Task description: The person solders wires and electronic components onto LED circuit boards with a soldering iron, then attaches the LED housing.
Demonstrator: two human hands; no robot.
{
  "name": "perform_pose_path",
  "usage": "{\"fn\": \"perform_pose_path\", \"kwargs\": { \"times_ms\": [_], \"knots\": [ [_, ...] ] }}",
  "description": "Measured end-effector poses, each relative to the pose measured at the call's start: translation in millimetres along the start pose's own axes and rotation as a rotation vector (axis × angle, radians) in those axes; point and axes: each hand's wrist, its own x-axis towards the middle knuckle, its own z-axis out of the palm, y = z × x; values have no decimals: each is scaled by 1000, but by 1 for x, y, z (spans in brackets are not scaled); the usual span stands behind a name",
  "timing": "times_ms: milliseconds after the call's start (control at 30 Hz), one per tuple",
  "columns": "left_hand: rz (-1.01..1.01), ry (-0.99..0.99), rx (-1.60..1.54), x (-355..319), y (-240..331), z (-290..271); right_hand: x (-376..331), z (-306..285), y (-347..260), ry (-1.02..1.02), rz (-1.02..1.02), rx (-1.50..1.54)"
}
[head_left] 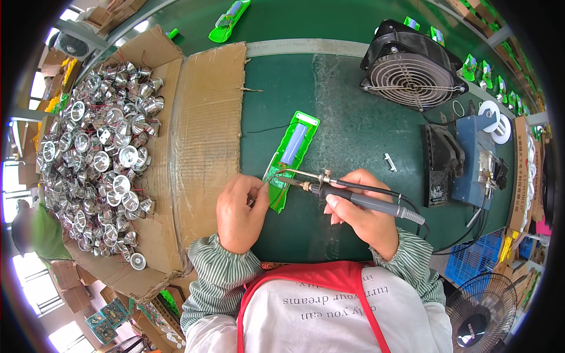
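A bright green plastic housing (299, 154) lies aslant on the green bench mat, with a blue-lilac cylindrical battery (294, 144) in its upper part. Nearer me, a small green circuit board (276, 179) sits inside it. My right hand (368, 209) grips a soldering iron (353, 197) with a thin metal feed tube fixed along it. The iron's tip reaches over the circuit board; exact contact is too small to tell. My left hand (241, 209) is closed in a pinch at the housing's left edge, and what its fingertips hold is hidden. A thin dark wire trails left from the housing.
A cardboard box (176, 117) heaped with silvery reflector cups (109, 153) stands at left. Far right are a black fan (412, 73), a blue soldering unit (471, 159) with a solder spool (494, 122), and a black holder (438, 165). More green housings (229, 20) lie beyond.
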Motion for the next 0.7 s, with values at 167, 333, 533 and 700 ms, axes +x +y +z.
{"fn": "perform_pose_path", "kwargs": {
  "times_ms": [167, 333, 533, 700],
  "knots": [
    [5, 35, 1, 0, 3, 2, 1, -1, 2, -13, 1, 8],
    [16, 25, 7, 0, 3, 2, 1, -1, 0, -14, 12, 0],
    [-3, 4, 19, -1, 2, 1, -5, -6, -4, 19, -27, -13],
    [23, 7, 30, -2, 2, 0, -11, -10, -6, 6, -19, -25]
  ]
}}
